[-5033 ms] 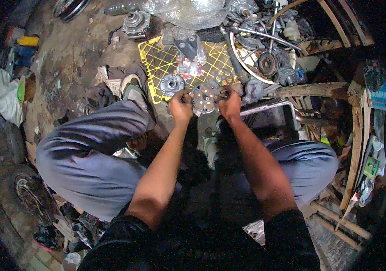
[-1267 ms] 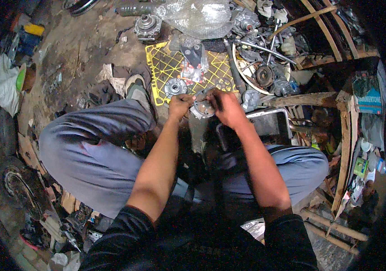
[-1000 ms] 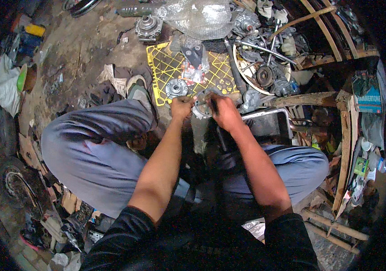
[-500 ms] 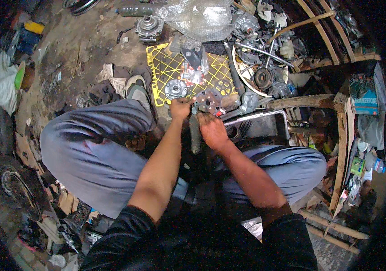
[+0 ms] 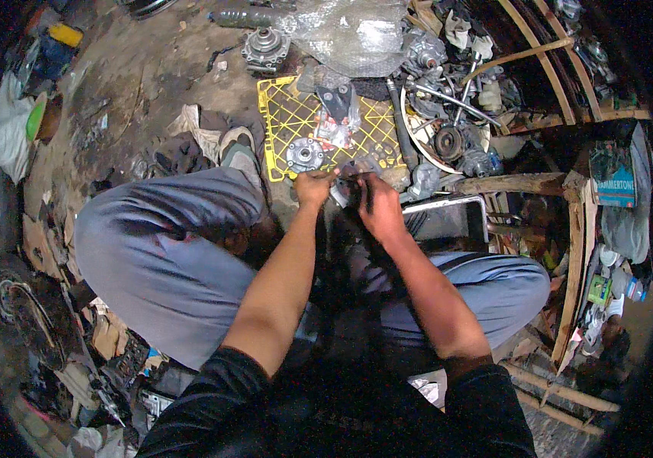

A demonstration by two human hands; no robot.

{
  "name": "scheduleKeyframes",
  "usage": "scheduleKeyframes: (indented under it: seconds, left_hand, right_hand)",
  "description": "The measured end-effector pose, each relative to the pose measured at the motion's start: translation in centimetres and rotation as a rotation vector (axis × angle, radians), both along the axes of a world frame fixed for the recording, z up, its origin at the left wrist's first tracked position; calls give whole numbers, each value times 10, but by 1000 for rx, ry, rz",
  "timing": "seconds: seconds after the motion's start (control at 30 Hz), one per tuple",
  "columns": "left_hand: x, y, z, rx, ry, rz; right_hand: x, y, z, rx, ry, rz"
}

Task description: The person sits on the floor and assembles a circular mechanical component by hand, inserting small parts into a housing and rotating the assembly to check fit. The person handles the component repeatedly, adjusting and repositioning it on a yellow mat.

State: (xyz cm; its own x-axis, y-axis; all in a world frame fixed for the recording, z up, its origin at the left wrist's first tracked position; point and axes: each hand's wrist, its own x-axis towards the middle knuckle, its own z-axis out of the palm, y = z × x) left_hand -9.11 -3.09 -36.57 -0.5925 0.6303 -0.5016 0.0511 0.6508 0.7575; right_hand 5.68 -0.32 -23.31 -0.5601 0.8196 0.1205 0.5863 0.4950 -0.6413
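In front of my knees, my left hand [image 5: 314, 188] has its fingers closed at the near left edge of a dark round metal part with holes [image 5: 357, 165]. My right hand [image 5: 381, 210] is bent over the near right side of that part, fingers drawn together; what lies under the fingertips is hidden. A small greyish piece [image 5: 339, 193] shows between the two hands, too blurred to name. Just beyond my left hand, a silver round metal housing [image 5: 305, 155] with a centre hole rests on a yellow plastic crate [image 5: 271, 137].
Clear plastic packets [image 5: 334, 131] lie on the crate. Another metal housing [image 5: 266, 49] and bubble wrap [image 5: 349, 34] are beyond it. Metal parts fill a round basin [image 5: 412, 137] at right. A rectangular metal tray [image 5: 483, 217] and wooden frame [image 5: 513, 183] stand near my right knee.
My right hand has lifted and shifted right, turning over the metal part. The long grey piece that hung between my hands no longer shows there. The view has shifted slightly.
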Motion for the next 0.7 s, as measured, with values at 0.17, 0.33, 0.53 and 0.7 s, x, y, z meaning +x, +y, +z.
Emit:
scheduleKeyframes:
  seconds: [0.17, 0.33, 0.53, 0.7]
  left_hand:
    - [3, 1, 7, -16, -22, 63]
    - [2, 1, 30, 0, -110, 19]
    - [0, -1, 35, -25, -35, 41]
    - [-3, -2, 19, -33, -3, 12]
  right_hand:
    - [0, 1, 0, 7, -52, -15]
    - [1, 6, -2, -25, -41, 9]
    - [-14, 7, 6, 42, -304, 119]
    - [-24, 13, -11, 69, -593, 193]
